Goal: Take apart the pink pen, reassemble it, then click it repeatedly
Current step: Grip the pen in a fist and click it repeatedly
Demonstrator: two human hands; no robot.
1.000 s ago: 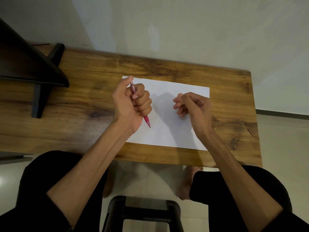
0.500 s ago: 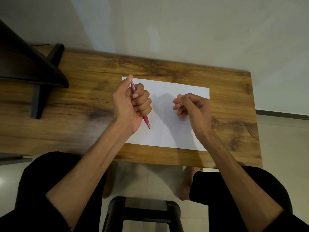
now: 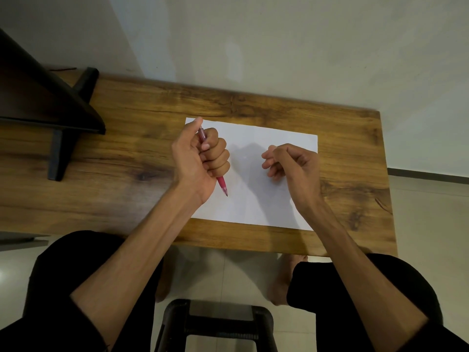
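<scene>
My left hand (image 3: 200,158) grips the pink pen (image 3: 221,183) in a fist above the white sheet of paper (image 3: 256,174). The pen's tip points down toward me and pokes out below the little finger. Its upper end shows between the fingers, and my thumb lies over the top of it. My right hand (image 3: 291,163) hovers over the right half of the paper with loosely curled fingers and holds nothing that I can see.
The wooden table (image 3: 279,110) has a dark stand (image 3: 63,118) at its far left. A black stool (image 3: 218,323) stands on the floor between my knees. A pale wall rises behind the table's far edge.
My left thumb has shifted slightly on the pen's top end between frames. The pen and my right hand stay almost where they were.
</scene>
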